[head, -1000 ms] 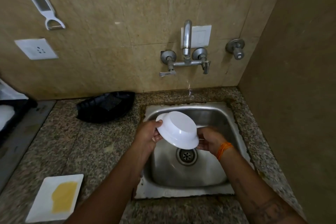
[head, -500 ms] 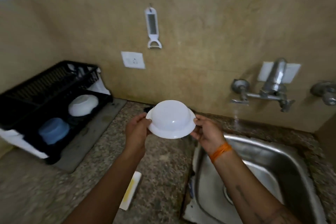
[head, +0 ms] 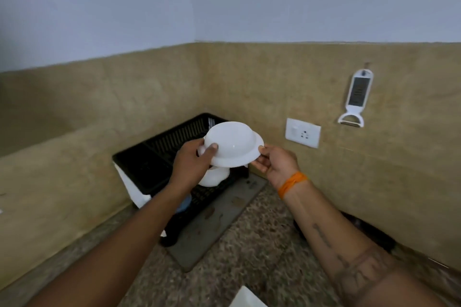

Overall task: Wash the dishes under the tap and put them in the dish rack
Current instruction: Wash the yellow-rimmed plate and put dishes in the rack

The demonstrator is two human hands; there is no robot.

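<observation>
- White plastic bowl [head: 233,144], upside down at the frame's centre, hangs above the black dish rack [head: 159,157]; you grip its rim from both sides, left hand [head: 192,162] and right hand [head: 274,164].
- Another white bowl [head: 214,177] already sits in the rack just beneath, and something blue [head: 184,203] shows lower, mostly hidden by your forearm.
- Lower it mouth-down into a free spot beside that bowl, judged best for draining.
- Keep both hands pinching until it rests, then let go.
- Granite bench [head: 249,252] is no place for it.
</observation>
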